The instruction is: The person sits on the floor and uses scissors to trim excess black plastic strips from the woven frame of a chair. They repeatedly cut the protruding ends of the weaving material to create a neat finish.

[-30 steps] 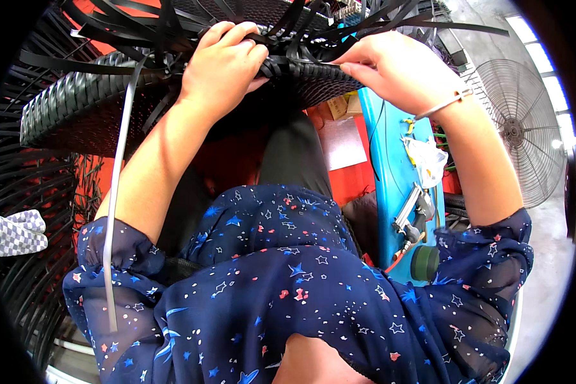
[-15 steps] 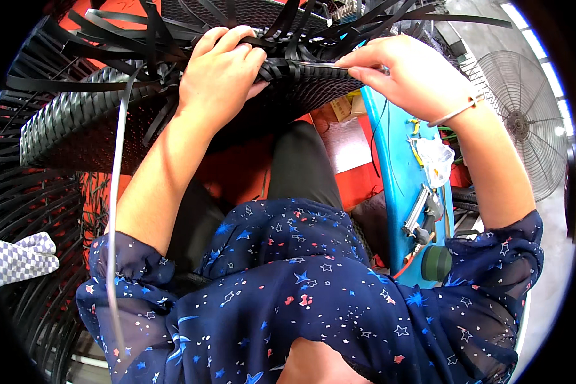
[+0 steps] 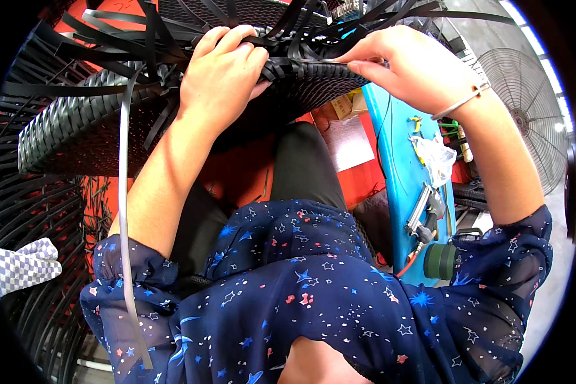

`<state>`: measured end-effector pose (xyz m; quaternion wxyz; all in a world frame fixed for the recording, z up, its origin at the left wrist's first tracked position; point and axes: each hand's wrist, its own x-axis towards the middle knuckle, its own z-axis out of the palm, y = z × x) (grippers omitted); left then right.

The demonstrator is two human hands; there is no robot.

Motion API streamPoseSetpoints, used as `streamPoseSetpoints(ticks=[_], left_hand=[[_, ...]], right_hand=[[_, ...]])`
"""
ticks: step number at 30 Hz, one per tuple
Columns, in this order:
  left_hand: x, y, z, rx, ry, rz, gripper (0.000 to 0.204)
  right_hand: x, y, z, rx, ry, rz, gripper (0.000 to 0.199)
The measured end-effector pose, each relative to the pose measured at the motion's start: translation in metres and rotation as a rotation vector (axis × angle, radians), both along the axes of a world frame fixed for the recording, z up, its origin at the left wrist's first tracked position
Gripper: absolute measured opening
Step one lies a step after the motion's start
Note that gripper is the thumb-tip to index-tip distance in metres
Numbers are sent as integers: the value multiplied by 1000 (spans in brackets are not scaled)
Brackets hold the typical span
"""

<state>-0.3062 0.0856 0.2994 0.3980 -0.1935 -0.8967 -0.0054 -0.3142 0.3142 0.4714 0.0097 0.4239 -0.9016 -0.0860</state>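
A black woven wicker panel (image 3: 77, 128) spans the top of the head view, and many loose flat black strips (image 3: 109, 54) stick out along its edge. My left hand (image 3: 221, 80) is closed over the panel's rim, fingers curled across it and thumb below. To its right, my right hand (image 3: 403, 67) pinches a thin shiny piece (image 3: 323, 62) that lies along the rim. Whether that piece is a strip or a slim tool I cannot tell; the palm hides its end. One long strip (image 3: 125, 211) hangs down beside my left forearm.
On my right a blue table (image 3: 397, 211) carries an air-powered tool (image 3: 429, 211), a crumpled plastic bag (image 3: 436, 155) and a dark green roll (image 3: 440, 262). Beyond stands a large fan (image 3: 518, 118). Black strips (image 3: 19, 205) and a checkered cloth (image 3: 25, 265) are at the left.
My right hand and forearm have shifted slightly, still pinching the thin piece. The hanging strip has swung a little to the right. My left hand keeps its hold.
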Motion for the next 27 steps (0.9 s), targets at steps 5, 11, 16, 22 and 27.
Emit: streamPoseSetpoints(ticks=[5, 11, 16, 22, 27], left_hand=[[3, 2, 1, -2, -11, 8, 39], [3, 3, 1, 0, -3, -4, 39], [4, 4, 2, 11, 8, -7, 38], [6, 6, -3, 14, -16, 3, 38], [10, 7, -5, 10, -41, 8, 40]], right_hand=[[4, 1, 2, 48, 57, 15, 22], [7, 2, 1, 53, 105, 69, 22], [8, 4, 1, 63, 96, 53, 22], [5, -2, -2, 92, 90, 17, 25], [-9, -27, 11, 169, -223, -226, 27]])
